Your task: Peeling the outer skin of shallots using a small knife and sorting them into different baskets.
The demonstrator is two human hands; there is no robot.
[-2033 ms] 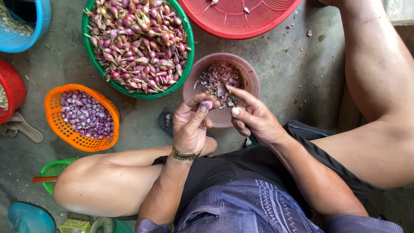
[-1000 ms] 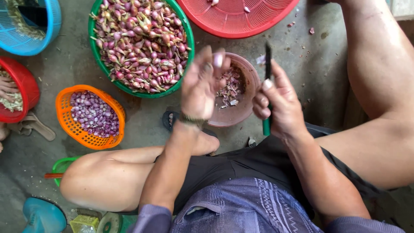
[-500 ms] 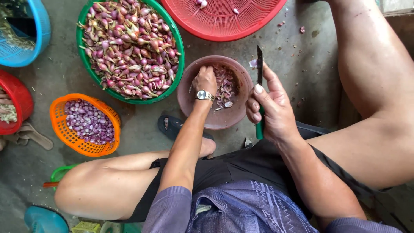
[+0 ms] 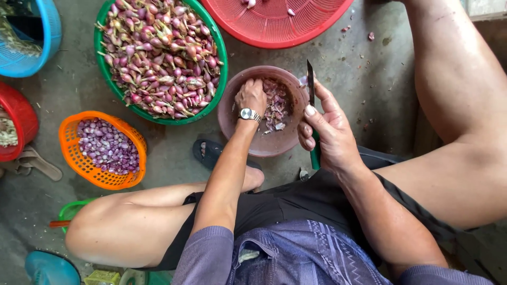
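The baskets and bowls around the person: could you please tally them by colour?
Green basket of unpeeled shallots: 1
Orange basket of peeled shallots: 1
Red baskets: 2
Blue basket: 1
Brown bowl of peelings, left hand inside: 1
Total: 6
The right hand holds a green-handled knife beside the brown bowl.

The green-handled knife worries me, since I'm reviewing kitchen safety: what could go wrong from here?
The right hand holds the green-handled knife blade up beside the round brown bowl. The left hand digs in the peelings close by, so it might brush the blade on its way out. The bare knee is also near the knife.
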